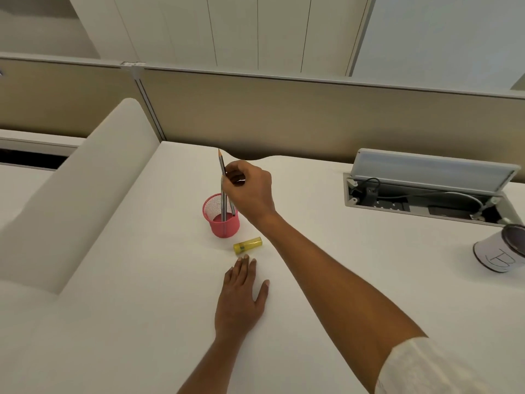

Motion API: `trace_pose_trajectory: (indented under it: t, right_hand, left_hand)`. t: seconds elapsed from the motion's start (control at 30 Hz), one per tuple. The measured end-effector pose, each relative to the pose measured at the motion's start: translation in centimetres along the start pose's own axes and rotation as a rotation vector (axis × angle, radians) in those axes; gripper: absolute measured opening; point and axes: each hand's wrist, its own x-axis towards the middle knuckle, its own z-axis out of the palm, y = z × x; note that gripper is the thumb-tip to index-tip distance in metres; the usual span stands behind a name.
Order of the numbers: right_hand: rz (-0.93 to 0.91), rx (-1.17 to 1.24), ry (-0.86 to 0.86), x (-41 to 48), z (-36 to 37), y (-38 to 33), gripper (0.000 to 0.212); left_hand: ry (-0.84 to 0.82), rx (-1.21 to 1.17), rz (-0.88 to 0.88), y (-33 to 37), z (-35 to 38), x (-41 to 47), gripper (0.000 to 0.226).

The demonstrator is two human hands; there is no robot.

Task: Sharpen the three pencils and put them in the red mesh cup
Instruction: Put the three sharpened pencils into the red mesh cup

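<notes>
Fingers [231, 177] around one pencil [221, 163]

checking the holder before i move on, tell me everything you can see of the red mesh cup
The red mesh cup is a small round holder of fine pinkish-red wire mesh with a solid rim and base. It stands upright and open-topped on the white desk, just behind the yellow sharpener without touching it. Pencils stand in it, leaning on its rim, points up; the right hand grips them above it.

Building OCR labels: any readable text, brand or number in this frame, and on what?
White cup, right desk edge: hand-drawn mark on its side, maybe "TB", too distorted to confirm.
Pencils, yellow sharpener, red mesh cup: no legible print.
</notes>
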Motion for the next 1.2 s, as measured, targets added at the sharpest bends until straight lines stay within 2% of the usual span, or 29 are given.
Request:
trace_pose_trajectory:
  t: [0.17,0.47,0.67,0.97,1.2]
  right_hand:
    - [0.008,0.016,-0.035,0.4,3.0,1.1,0.014]
    - [0.007,-0.256,-0.215,-0.4,5.7,3.8,0.017]
    - [0.025,-0.467,-0.231,-0.4,6.7,4.9,0.021]
    - [0.037,-0.528,-0.203,-1.0,7.5,5.2,0.023]
    - [0.066,-0.577,-0.204,-1.3,8.0,5.1,0.024]
  left_hand:
    - [-0.016,0.006,-0.005,-0.2,0.0,0.0,0.071]
    - [-0.02,0.012,0.013,-0.1,-0.3,0.1,0.069]
    - [-0.026,0.013,0.022,0.1,-0.7,0.1,0.069]
    - [-0.096,0.105,0.038,0.1,-1.0,0.0,0.074]
    - [-0.109,0.153,0.059,0.1,-1.0,0.0,0.062]
